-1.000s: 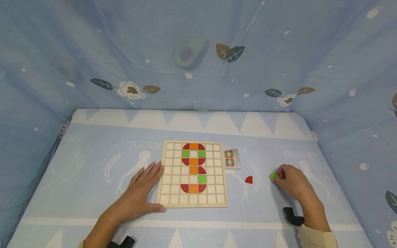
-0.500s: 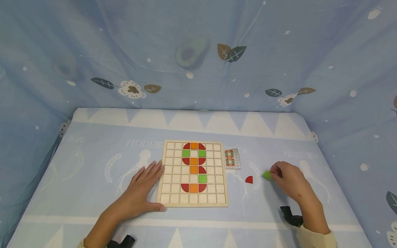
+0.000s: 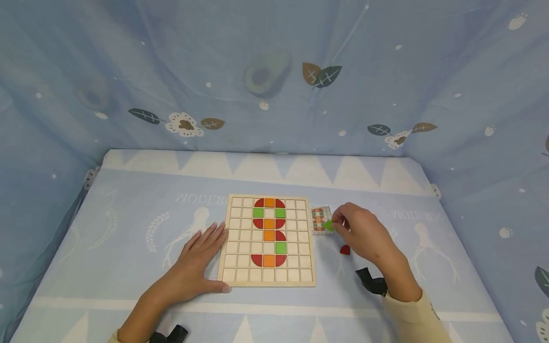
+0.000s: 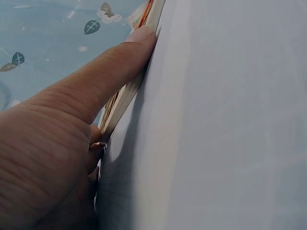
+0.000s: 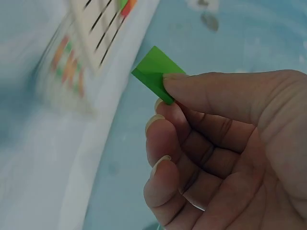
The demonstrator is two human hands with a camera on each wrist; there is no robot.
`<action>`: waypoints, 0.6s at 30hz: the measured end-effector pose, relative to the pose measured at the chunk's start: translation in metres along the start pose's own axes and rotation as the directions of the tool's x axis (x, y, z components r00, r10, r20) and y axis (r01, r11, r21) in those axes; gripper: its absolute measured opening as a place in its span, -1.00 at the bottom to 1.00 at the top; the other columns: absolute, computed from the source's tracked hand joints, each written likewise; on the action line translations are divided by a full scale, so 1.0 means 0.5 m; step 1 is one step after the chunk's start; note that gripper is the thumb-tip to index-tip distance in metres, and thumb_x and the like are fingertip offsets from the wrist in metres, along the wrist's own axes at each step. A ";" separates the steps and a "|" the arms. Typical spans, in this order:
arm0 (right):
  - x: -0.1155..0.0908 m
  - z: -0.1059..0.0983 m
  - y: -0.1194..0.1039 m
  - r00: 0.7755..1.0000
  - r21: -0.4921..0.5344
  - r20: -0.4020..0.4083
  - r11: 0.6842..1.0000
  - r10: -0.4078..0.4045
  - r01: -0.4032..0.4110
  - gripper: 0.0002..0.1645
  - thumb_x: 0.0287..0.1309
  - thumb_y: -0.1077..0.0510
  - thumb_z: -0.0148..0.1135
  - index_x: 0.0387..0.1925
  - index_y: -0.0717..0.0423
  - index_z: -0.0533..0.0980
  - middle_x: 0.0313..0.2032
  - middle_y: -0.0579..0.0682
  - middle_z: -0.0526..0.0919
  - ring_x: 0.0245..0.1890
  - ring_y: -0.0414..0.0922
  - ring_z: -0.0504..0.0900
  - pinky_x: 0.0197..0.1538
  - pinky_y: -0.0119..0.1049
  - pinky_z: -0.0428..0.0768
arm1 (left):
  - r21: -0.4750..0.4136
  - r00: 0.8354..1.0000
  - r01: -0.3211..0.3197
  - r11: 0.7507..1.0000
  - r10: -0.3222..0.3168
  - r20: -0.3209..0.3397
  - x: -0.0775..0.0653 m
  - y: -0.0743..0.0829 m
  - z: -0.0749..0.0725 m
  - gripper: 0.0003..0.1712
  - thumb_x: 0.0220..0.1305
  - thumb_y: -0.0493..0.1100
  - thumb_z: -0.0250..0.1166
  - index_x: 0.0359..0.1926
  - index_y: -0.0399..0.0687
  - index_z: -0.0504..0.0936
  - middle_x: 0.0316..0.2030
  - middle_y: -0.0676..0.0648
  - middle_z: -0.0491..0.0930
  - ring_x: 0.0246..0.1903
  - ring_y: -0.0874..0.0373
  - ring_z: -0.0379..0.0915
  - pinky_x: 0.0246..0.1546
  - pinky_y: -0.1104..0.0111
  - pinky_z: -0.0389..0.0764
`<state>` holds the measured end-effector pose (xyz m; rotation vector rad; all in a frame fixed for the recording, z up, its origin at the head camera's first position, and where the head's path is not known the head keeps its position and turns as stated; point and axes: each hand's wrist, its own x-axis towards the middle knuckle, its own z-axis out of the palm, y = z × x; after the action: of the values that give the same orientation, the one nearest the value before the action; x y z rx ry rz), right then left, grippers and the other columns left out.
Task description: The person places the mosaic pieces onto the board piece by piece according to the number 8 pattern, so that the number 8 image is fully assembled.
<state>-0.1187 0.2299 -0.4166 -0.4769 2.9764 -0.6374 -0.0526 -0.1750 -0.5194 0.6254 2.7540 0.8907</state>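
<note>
A wooden grid board [image 3: 238, 275] lies mid-table, with red quarter-round, orange square and green square tiles set in its middle columns. My left hand [image 3: 195, 269] rests at the board's left side, fingers spread, thumb along the near-left corner; the left wrist view shows the thumb [image 4: 110, 72] against the board's edge. Between thumb and forefinger my right hand [image 3: 364, 233] pinches a green square tile [image 5: 156, 72]. In the head view that tile overlaps the small pattern card [image 3: 318, 216], which lies against the board's right edge. A loose red quarter-round tile [image 3: 345, 249] lies below the right hand, partly covered by it.
Pale blue printed cloth [image 3: 141, 271] covers the table. Blue curtains [image 3: 274, 76] enclose its back and sides. Black wrist-worn pieces show at the left wrist [image 3: 173, 334] and the right wrist [image 3: 372, 282].
My right hand has moved left with the green square tile, from the open cloth on the right to over the pattern card. The left hand and the board stay put.
</note>
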 end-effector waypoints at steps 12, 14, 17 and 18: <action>0.084 0.098 -0.150 0.955 -0.007 0.112 0.961 -0.275 0.277 -0.95 0.32 0.24 0.39 -0.28 0.04 0.65 -0.31 -0.17 0.60 -0.35 -0.23 0.54 -0.25 -0.32 0.60 | 0.014 1.000 -0.003 1.000 0.003 -0.003 -0.001 -0.002 0.001 0.51 -0.11 0.41 0.61 0.67 -0.11 0.03 0.67 -0.03 -0.12 0.65 -0.05 -0.34 0.58 0.08 -0.36; 0.093 0.117 -0.166 0.938 0.007 0.143 0.948 -0.316 0.319 -0.93 0.35 0.26 0.34 -0.28 0.04 0.64 -0.31 -0.18 0.60 -0.35 -0.24 0.53 -0.25 -0.34 0.59 | 0.016 1.000 -0.005 1.000 0.005 -0.003 -0.001 -0.002 0.001 0.51 -0.11 0.42 0.60 0.67 -0.11 0.03 0.67 -0.03 -0.12 0.65 -0.04 -0.34 0.57 0.08 -0.36; 0.104 0.143 -0.182 0.917 0.025 0.194 0.936 -0.350 0.352 -0.88 0.36 0.29 0.28 -0.30 0.01 0.62 -0.33 -0.20 0.58 -0.36 -0.23 0.52 -0.29 -0.36 0.57 | 0.021 1.000 -0.006 1.000 0.006 -0.001 -0.001 -0.002 0.001 0.51 -0.10 0.44 0.59 0.67 -0.12 0.03 0.67 -0.03 -0.12 0.65 -0.04 -0.34 0.57 0.08 -0.36; 0.107 0.150 -0.186 0.912 0.027 0.210 0.935 -0.351 0.354 -0.86 0.37 0.28 0.26 -0.31 -0.01 0.60 -0.33 -0.21 0.56 -0.36 -0.24 0.51 -0.30 -0.37 0.55 | 0.021 1.000 -0.006 1.000 0.006 -0.002 -0.001 -0.003 0.001 0.51 -0.10 0.45 0.58 0.67 -0.12 0.03 0.67 -0.03 -0.12 0.65 -0.04 -0.34 0.57 0.08 -0.36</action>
<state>-0.1337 0.1035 -0.4471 -1.0307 2.7122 -0.5504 -0.0525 -0.1757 -0.5208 0.6370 2.7683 0.8645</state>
